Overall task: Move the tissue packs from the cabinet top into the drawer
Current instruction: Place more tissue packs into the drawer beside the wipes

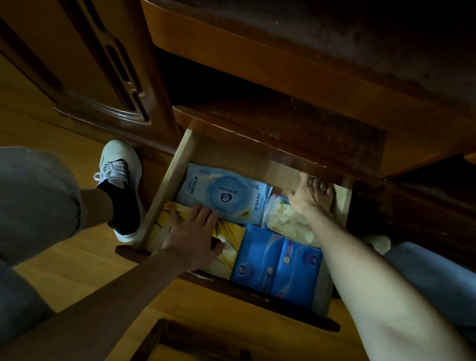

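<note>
Pale blue, the wipes pack (224,195) lay crosswise at the drawer's (170,180) twelve o'clock end. The left hand (194,238) pressed flat-fingered on the yellow pack (228,231); the right hand (308,196), spread, blurred, reached rearward over the cream pack (281,215).

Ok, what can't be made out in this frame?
- Right hand: motion-blurred in the head view; its grip is unclear.
- Drawer back: hidden under the shelf.
- Yellow pack: partly covered by the left hand.
- Cabinet top: dark, partly cut off.
</note>
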Demonstrator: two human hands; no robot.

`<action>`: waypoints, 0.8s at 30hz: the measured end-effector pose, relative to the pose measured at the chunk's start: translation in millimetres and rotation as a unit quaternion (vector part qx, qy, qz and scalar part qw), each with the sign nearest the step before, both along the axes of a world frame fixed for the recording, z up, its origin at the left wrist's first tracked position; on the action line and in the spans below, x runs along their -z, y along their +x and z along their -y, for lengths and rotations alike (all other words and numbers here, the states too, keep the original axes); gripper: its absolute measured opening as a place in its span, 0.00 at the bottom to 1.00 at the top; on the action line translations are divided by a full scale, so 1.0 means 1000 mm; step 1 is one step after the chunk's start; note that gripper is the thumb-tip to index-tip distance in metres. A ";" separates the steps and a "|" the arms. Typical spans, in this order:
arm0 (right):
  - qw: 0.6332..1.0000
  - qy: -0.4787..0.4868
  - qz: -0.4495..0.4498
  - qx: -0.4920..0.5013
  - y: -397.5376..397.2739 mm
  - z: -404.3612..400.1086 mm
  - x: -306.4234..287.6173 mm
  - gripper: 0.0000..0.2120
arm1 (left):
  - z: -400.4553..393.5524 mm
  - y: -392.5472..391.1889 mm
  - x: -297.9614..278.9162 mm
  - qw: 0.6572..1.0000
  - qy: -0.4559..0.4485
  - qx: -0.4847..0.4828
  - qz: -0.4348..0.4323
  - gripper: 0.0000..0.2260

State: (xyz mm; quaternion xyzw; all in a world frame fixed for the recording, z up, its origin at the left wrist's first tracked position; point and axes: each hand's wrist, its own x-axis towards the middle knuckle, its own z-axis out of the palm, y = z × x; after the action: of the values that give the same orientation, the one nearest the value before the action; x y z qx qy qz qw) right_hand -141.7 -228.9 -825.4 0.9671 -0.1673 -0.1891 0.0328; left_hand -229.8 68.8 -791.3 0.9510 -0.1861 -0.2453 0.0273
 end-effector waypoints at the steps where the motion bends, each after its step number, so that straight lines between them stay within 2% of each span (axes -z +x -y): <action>1: 1.000 -0.008 -0.002 -0.030 0.000 -0.002 -0.004 0.29 | 0.001 0.001 0.000 1.000 0.000 -0.001 -0.003 0.34; 4: 0.994 -0.011 0.012 -0.104 -0.006 -0.018 -0.016 0.29 | 0.002 0.004 0.001 1.000 -0.003 -0.007 -0.012 0.31; 7: 0.989 0.018 0.035 -0.142 -0.028 -0.044 -0.031 0.27 | 0.000 0.007 0.000 1.000 0.013 0.001 -0.024 0.31; 9: 0.985 0.053 0.041 -0.162 -0.051 -0.055 -0.043 0.29 | -0.004 0.009 -0.004 0.999 0.012 0.006 -0.048 0.30; 13: 0.971 0.172 -0.020 -0.165 -0.088 -0.058 -0.088 0.37 | -0.014 0.022 -0.032 0.995 -0.071 -0.017 -0.072 0.21; 16: 0.967 0.215 -0.015 -0.133 -0.094 -0.047 -0.146 0.32 | -0.016 0.039 -0.089 0.989 -0.141 -0.037 -0.008 0.19; 18: 0.961 0.244 0.042 -0.126 -0.093 -0.034 -0.199 0.25 | -0.011 0.051 -0.145 0.981 -0.184 -0.020 0.051 0.17; 20: 0.941 0.269 0.138 -0.149 -0.093 -0.023 -0.260 0.18 | -0.004 0.061 -0.211 0.963 -0.232 0.010 0.137 0.13; 24: 0.875 0.258 0.355 -0.202 -0.095 -0.005 -0.387 0.11 | 0.009 0.080 -0.349 0.892 -0.321 0.071 0.310 0.11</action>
State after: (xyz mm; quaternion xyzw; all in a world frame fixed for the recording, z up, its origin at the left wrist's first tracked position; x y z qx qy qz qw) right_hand -236.8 -223.5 -438.2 0.9560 0.0860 0.1412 -0.2423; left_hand -149.5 60.0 -442.8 0.9023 -0.3211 0.1334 0.2549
